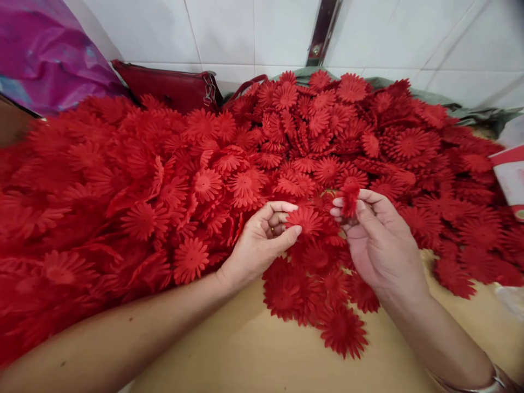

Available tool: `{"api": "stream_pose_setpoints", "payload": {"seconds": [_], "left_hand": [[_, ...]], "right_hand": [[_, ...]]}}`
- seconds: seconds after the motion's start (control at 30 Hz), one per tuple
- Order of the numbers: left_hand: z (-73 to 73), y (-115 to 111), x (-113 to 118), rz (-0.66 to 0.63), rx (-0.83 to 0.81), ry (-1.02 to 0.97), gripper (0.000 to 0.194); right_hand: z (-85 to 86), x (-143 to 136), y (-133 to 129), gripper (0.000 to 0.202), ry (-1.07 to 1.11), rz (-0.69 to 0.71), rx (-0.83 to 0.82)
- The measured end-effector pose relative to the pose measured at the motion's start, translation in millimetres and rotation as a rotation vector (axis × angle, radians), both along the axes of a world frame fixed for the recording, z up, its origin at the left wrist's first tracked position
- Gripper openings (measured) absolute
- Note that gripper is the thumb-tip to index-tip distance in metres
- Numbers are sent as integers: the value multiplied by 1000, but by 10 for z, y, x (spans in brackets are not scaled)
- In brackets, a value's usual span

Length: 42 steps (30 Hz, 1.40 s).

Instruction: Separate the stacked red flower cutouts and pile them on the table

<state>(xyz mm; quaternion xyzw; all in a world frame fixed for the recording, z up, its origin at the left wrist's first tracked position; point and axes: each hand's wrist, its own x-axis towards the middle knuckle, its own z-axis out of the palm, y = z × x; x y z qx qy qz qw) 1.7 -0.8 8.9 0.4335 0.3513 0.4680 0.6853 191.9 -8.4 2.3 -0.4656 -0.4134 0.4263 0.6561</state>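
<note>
Between the thumb and fingers of my left hand [268, 234] is a flat red fabric flower [305, 221], gripped at its left edge. My right hand [379, 240] pinches a smaller red flower piece [350, 197], turned nearly edge-on; whether it is one layer or several I cannot tell. The hands are a short way apart, palms facing each other. Below and between them lies a loose group of red flowers [282, 295], with one flower [343, 330] closest to me on the table [229, 349].
Large heaps of red flowers [143, 221] spread to the left, back and right. Behind them are a dark red handbag [164, 87], a purple plastic bag [61, 54], green cloth [470, 112] and a white tiled wall [229, 33]. A red-and-white object [510, 174] stands at the right edge.
</note>
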Motion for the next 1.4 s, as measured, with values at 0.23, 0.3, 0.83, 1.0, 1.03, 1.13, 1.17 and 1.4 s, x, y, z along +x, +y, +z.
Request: {"api": "stream_pose_setpoints", "payload": {"seconds": [0.23,0.3,0.83,1.0,1.03,1.13,1.17,1.4], "left_hand": [[-29,19,-17,43,9,-3,32],[-27,23,-15,55,5,-16,31],[14,-7,-8,25,40,-40,31],[10,-10,-8,-10,45,-70,31],[12,-9,-6,-17,49,-73,31],[20,-8,-1,-17,61,-71,30],[23,-8,0,-10,65,-68,30],[10,-13,2,9,90,-70,30]], "right_hand": [[-36,183,60,45,88,204,-80],[32,171,57,54,126,211,-118],[211,-126,-177,19,-498,223,-37],[217,-158,-231,5,-655,280,1],[199,-146,-222,3,-652,268,4],[135,-82,-171,7,-543,184,-13],[121,-58,-153,9,-500,135,-15],[202,-82,-167,11,-565,238,-56]]}}
